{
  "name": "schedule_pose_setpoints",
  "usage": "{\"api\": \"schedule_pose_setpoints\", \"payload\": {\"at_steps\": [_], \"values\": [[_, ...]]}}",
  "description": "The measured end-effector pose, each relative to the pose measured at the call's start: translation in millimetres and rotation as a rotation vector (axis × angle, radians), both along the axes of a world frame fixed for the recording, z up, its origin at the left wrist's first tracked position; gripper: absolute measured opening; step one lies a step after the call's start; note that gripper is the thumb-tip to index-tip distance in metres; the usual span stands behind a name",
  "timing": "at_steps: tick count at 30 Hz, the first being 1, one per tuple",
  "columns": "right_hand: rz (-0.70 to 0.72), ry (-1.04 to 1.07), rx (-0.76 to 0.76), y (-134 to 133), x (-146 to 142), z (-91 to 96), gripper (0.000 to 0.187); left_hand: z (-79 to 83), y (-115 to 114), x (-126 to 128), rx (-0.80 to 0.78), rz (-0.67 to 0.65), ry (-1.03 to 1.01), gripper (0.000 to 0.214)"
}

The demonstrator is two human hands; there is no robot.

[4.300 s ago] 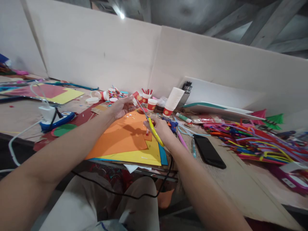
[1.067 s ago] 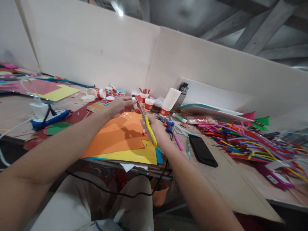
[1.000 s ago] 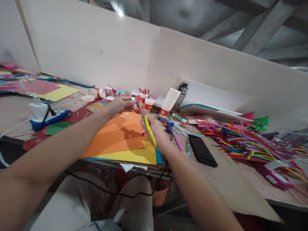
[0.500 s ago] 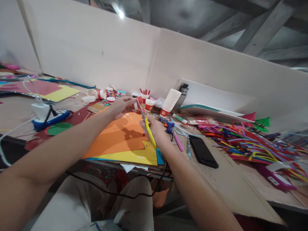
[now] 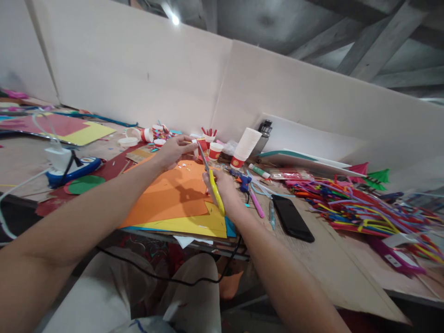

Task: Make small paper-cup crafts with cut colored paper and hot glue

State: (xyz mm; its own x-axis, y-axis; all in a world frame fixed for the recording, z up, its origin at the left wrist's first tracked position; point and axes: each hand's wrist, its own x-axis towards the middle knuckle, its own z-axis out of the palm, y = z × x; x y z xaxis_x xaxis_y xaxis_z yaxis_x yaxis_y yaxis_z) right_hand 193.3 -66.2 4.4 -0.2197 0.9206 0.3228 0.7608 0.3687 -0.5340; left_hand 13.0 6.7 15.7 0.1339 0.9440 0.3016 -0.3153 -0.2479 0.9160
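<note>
My right hand [image 5: 224, 187] is closed around yellow-handled scissors [image 5: 215, 192], with their blades pointing up and away from me. My left hand [image 5: 176, 151] pinches a small, pale piece [image 5: 194, 141] beside the blade tips; its kind is too small to make out. Red shows just behind the blades, and whether it belongs to the held piece or to a cup I cannot tell. Under both hands lies an orange sheet [image 5: 169, 194] with tiny scraps on it, over a yellow sheet [image 5: 194, 227].
Stacked paper cups [image 5: 247, 145] stand behind, near a single cup [image 5: 215, 151] and a dark bottle [image 5: 264, 136]. To the right lie a blue glue gun [image 5: 245, 183], a black phone [image 5: 293, 218] and many pipe cleaners [image 5: 364, 208]. A power strip [image 5: 74, 171] sits left.
My left hand has turned slightly and drawn a little left, and the piece at its fingertips shows a different side. A small teal scrap now shows beside my right wrist. The scissors barely moved.
</note>
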Motion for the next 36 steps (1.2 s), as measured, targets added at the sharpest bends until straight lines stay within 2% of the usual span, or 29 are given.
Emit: {"api": "schedule_pose_setpoints", "payload": {"at_steps": [11,20,23,28,31,36], "values": [[-0.018,0.039,0.028,1,0,-1.3,0.022,-5.4,0,11,0.116,0.087,-0.009,0.037],[-0.002,0.077,0.013,0,1,-1.8,0.032,-4.1,-2,14,0.126,0.111,-0.017,0.038],[0.018,0.08,0.002,1,3,-1.9,0.034,-4.7,-2,13,0.109,0.088,-0.057,0.039],[-0.017,0.021,0.046,4,6,-3.3,0.03,-5.0,0,9,0.023,-0.056,-0.107,0.032],[-0.013,-0.002,0.069,3,6,-2.5,0.028,-4.6,0,11,0.038,-0.055,-0.133,0.029],[-0.019,0.085,0.018,-1,4,0.7,0.031,-4.3,-3,18,0.065,-0.027,-0.165,0.026]]}}
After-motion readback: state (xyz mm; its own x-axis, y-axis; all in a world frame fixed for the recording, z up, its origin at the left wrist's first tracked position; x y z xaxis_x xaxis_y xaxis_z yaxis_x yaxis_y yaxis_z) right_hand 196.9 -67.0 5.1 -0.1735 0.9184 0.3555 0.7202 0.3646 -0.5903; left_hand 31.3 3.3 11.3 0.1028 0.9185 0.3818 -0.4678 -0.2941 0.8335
